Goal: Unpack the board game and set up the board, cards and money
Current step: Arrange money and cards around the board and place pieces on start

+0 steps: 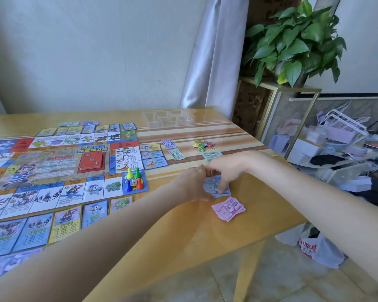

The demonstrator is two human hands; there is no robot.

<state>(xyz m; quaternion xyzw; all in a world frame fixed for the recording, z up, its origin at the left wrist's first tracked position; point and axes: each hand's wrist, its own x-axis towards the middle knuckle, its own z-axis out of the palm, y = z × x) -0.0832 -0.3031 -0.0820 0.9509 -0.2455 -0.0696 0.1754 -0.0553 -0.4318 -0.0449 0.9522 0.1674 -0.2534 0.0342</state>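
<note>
The game board (52, 171) lies unfolded on the left of the wooden table (205, 232), ringed by property cards (66, 221). A red card deck (91, 161) sits on its middle, and coloured pawns with a die (134, 180) stand on its near right corner. Both hands meet over a blue stack of money (214, 188) right of the board. My left hand (193, 185) holds the stack's left edge, and my right hand (224, 171) presses its fingertips on the notes. A pink money stack (228, 208) lies just in front. Green and purple notes (176, 154) lie farther back.
A clear plastic tray (167, 118) stands at the table's far edge. Small coloured star tokens (203, 145) lie beyond my right hand. A potted plant (297, 40) on a gold-framed stand, cluttered shelves and a plastic bag (314, 247) on the floor are to the right.
</note>
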